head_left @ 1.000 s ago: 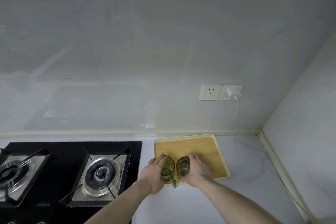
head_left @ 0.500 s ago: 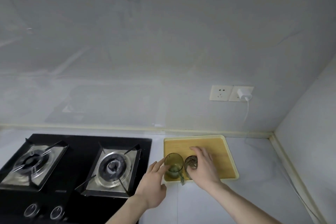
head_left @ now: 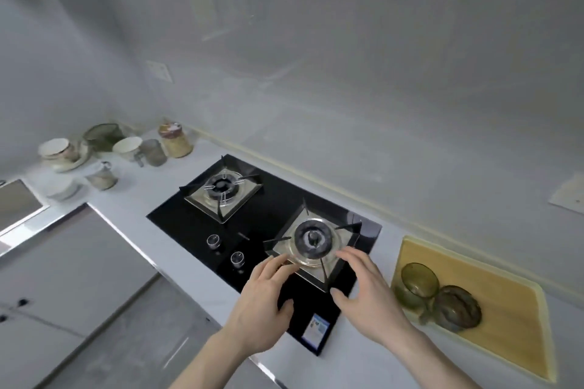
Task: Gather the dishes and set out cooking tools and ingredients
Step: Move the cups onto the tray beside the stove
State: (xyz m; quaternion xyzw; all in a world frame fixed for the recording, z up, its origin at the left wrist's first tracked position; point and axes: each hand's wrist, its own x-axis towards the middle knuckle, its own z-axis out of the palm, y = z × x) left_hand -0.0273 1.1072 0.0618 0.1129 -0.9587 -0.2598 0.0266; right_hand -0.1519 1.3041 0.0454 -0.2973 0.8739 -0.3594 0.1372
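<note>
A green glass cup [head_left: 416, 286] and a brownish glass cup [head_left: 457, 308] stand side by side at the near left end of a yellow wooden tray [head_left: 493, 297]. Both of my hands hover empty over the black gas hob [head_left: 262, 230], near its right burner [head_left: 313, 238]. My left hand [head_left: 264, 300] and my right hand [head_left: 366, 290] have relaxed, spread fingers and hold nothing. Far left on the counter sits a group of dishes: a cup in a bowl [head_left: 58, 151], a white mug [head_left: 128, 148], a grey glass mug [head_left: 153, 153], a patterned mug [head_left: 102, 175] and a lidded jar [head_left: 175, 140].
A wire strainer [head_left: 102, 134] lies behind the dishes and a white bowl [head_left: 61, 189] in front of them. The left burner [head_left: 222, 189] and two knobs [head_left: 226, 249] are on the hob. The counter edge [head_left: 126, 237] runs diagonally, with cabinets below left.
Both hands let go of the two glass cups on the tray and moved left over the hob. The view has swung left, bringing the dishes in the far corner into sight.
</note>
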